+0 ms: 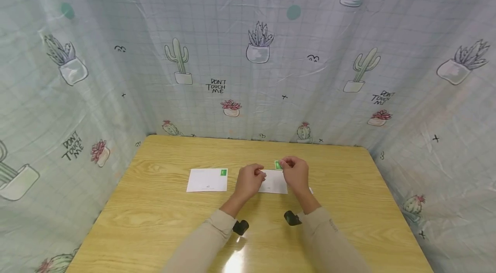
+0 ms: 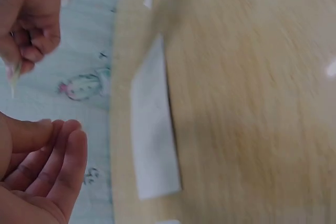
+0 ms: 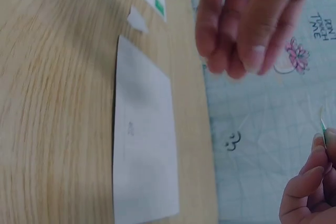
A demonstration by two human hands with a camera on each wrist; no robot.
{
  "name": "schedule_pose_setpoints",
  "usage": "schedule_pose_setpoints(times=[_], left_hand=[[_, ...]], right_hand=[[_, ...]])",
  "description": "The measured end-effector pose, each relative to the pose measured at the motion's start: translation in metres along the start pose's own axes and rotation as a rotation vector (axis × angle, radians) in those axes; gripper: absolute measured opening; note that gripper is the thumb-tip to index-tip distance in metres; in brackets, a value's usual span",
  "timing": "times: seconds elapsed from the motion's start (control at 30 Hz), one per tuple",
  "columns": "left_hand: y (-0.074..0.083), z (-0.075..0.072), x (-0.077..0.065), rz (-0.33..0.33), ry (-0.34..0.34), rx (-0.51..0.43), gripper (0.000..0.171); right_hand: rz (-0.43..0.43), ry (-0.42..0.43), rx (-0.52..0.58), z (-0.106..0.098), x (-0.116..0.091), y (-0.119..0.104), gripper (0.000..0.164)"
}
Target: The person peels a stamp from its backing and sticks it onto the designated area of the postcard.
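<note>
In the head view my right hand (image 1: 296, 174) pinches a small green stamp (image 1: 277, 165) with a white border between thumb and fingertips, above the far edge of a white envelope (image 1: 274, 183). The right wrist view shows this stamp (image 3: 324, 128) almost edge-on. My left hand (image 1: 249, 179) hovers over the envelope's left side, thumb and fingertips drawn loosely together; nothing shows between them in the left wrist view. Small faint print marks the envelope's face. To the left lies another white envelope (image 1: 205, 180) bearing a green stamp (image 1: 223, 172) in its upper right corner.
A white paper scrap (image 3: 137, 20) lies between the two envelopes. Another scrap (image 1: 311, 190) sits by my right wrist. The wooden table (image 1: 155, 221) is enclosed at the back and sides by a cactus-print curtain (image 1: 248, 70).
</note>
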State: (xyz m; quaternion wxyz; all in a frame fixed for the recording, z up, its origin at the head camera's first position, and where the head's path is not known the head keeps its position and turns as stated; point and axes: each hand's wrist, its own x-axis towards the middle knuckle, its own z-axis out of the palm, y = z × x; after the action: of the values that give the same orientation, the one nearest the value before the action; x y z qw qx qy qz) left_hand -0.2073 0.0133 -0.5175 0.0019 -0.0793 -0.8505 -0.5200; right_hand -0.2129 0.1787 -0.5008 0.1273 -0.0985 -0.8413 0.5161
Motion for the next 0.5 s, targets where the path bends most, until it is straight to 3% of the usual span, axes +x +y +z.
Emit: schedule_pose_setpoints(times=[0.2, 0.37, 0.5], left_hand=[[-0.023, -0.003, 0.002, 0.057, 0.035, 0.169, 0.025], [-0.032, -0.007, 0.005, 0.057, -0.012, 0.31, 0.034], [-0.04, -0.009, 0.007, 0.032, -0.076, 0.425, 0.051]], right_hand=[[0.018, -0.009, -0.042, -0.003, 0.006, 0.015, 0.011], [0.028, -0.013, -0.059, -0.004, 0.007, 0.021, 0.013], [0.045, -0.011, -0.052, -0.005, 0.009, 0.026, 0.014]])
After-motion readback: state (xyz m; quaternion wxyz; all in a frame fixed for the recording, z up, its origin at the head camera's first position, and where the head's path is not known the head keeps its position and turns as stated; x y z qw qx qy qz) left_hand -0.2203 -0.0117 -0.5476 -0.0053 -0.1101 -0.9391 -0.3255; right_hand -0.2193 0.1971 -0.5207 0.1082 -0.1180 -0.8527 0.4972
